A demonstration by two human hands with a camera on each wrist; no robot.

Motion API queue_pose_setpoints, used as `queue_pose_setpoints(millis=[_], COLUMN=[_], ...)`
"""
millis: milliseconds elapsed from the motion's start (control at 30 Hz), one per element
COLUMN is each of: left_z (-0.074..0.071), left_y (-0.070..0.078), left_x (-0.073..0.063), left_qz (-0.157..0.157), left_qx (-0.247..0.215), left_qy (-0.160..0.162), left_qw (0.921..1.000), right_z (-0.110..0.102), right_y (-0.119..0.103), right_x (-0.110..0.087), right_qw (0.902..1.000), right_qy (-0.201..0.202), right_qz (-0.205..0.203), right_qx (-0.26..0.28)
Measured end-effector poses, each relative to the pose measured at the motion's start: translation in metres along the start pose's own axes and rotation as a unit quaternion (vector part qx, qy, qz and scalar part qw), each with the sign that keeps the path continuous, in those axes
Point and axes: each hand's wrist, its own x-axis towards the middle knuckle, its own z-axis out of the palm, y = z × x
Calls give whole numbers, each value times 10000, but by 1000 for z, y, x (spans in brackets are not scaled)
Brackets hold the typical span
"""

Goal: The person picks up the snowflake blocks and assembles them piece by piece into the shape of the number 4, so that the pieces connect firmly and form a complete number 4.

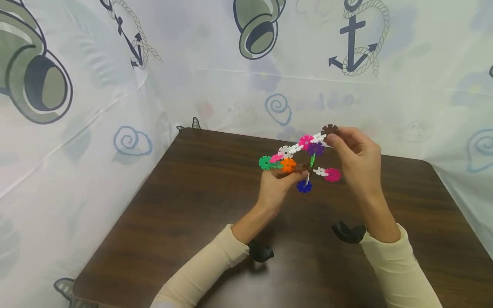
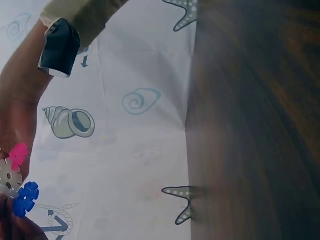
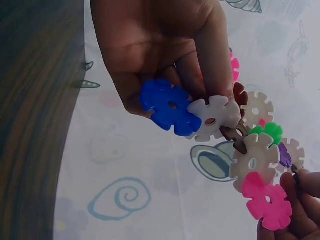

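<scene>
A model of notched plastic snowflake discs [image 1: 286,152], slotted together in white, pink, green, orange, purple, brown and blue, is held up over the table. My left hand [image 1: 274,188] grips it near its middle, thumb along the brown pieces by the orange disc [image 1: 288,164]. At the upper right end, my right hand [image 1: 362,160] pinches a brown disc [image 1: 329,129] between thumb and fingers. Below the left thumb hangs a blue disc [image 1: 304,186], which appears large in the right wrist view [image 3: 171,107]. A pink disc [image 1: 333,174] sticks out between the hands.
The dark wood-grain table [image 1: 185,205] has rounded corners. Behind and beside it hangs a white cloth [image 1: 215,94] printed with shells and anchors. Black wrist cameras [image 1: 262,251] sit at both sleeve cuffs, close above the tabletop in the head view.
</scene>
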Motion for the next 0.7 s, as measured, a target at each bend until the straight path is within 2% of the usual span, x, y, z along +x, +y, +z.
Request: queue_pose_setpoints(millis=[100, 200, 333, 567, 700], left_z=[-2, -4, -4, -6, -6], left_y=[-1, -3, -6, -15, -20], left_x=[-3, -7, -9, -15, -19], left_qz=[-212, -403, -506, -759, -913], left_qx=[101, 218, 252, 173, 306], left_qy=[177, 370, 476, 752, 912], left_qw=[9996, 9983, 9973, 9941, 9912], right_z=[3, 6, 8, 10, 11], right_y=[6, 14, 23, 36, 43], right_x=[-1, -3, -2, -6, -9], right_qw=[9999, 9994, 9989, 9977, 9961], right_qy=[-35, -111, -155, -261, -319], right_qz=[145, 291, 392, 616, 783], right_qx=[-61, 143, 191, -143, -250])
